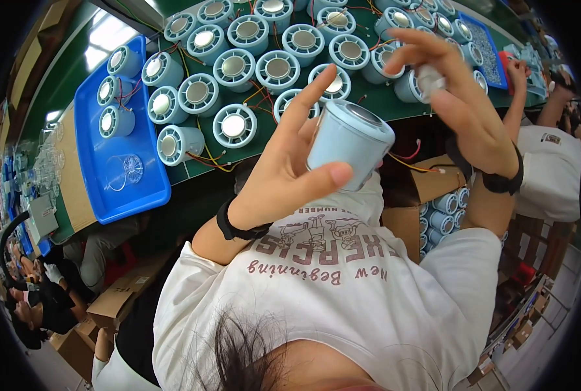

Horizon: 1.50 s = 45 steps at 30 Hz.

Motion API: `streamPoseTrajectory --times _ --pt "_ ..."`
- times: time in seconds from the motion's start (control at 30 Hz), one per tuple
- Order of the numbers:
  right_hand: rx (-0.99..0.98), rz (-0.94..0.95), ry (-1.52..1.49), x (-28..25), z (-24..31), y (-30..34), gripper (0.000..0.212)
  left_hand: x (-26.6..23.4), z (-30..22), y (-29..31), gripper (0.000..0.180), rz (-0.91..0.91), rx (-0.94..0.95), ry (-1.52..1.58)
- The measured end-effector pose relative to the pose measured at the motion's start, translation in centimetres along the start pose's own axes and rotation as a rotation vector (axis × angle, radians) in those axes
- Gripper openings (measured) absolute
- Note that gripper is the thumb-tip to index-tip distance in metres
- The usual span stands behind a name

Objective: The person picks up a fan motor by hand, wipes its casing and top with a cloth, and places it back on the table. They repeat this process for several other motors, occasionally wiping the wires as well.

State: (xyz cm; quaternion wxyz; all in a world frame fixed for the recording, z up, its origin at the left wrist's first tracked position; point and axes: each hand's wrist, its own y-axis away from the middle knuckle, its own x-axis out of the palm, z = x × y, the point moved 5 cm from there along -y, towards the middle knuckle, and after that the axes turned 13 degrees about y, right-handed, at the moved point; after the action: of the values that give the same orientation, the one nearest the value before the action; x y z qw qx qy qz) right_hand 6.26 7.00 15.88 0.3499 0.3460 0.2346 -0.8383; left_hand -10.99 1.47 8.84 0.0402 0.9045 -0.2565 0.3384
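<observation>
My left hand [284, 163] is wrapped round a light-blue cylindrical housing [349, 146], held tilted in front of my chest. A dark round disc is set in its upper end, and yellow and red wires with a small plug hang out beside it. Raised to the right of the housing, my right hand [466, 104] holds a small whitish, translucent piece [429, 81] between thumb and fingers. Motion blurs that piece, so its kind is unclear. Close beyond both hands, several similar housings [277, 70] with silvery round discs and ribbed rims stand on the green table [202, 133].
A blue tray [88, 176] on the left holds three housings and a clear plastic cup-shaped part [126, 171]. Another blue tray [482, 49] at far right contains small pale parts. Below the table edge, a cardboard box [401, 228] holds more housings. A co-worker's hand [517, 73] is at the right.
</observation>
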Motion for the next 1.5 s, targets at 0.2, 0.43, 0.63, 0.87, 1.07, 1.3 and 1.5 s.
streamPoseTrajectory --times 0.2,0.43,0.63,0.87,1.07,1.3,1.5 --pt "0.516 -0.494 -0.269 3.8 -2.7 9.7 0.031 -0.5 3.7 -0.3 0.078 -0.104 -0.285 0.525" --pt "0.581 -0.856 0.160 8.7 0.7 13.4 0.017 1.1 9.6 -3.2 0.057 -0.101 -0.411 0.340" --pt "0.698 -0.970 0.155 9.6 -0.5 13.3 0.015 0.7 13.7 -6.3 0.052 0.013 -0.327 0.217" --pt "0.647 -1.042 0.076 11.2 -4.3 13.4 0.026 0.3 14.6 -9.3 0.052 0.065 -0.276 0.256" --pt "0.755 -1.153 -0.255 11.9 -6.1 11.9 0.061 -0.3 15.1 -10.5 0.051 0.094 -0.263 0.359" --pt "0.829 -1.040 -0.764 13.5 -6.0 10.3 0.042 -0.8 14.9 -10.5 0.043 0.095 -0.416 0.445" --pt "0.942 -1.072 -0.721 13.3 -5.6 9.6 0.036 -1.3 14.5 -10.7 0.043 0.092 -0.425 0.296"
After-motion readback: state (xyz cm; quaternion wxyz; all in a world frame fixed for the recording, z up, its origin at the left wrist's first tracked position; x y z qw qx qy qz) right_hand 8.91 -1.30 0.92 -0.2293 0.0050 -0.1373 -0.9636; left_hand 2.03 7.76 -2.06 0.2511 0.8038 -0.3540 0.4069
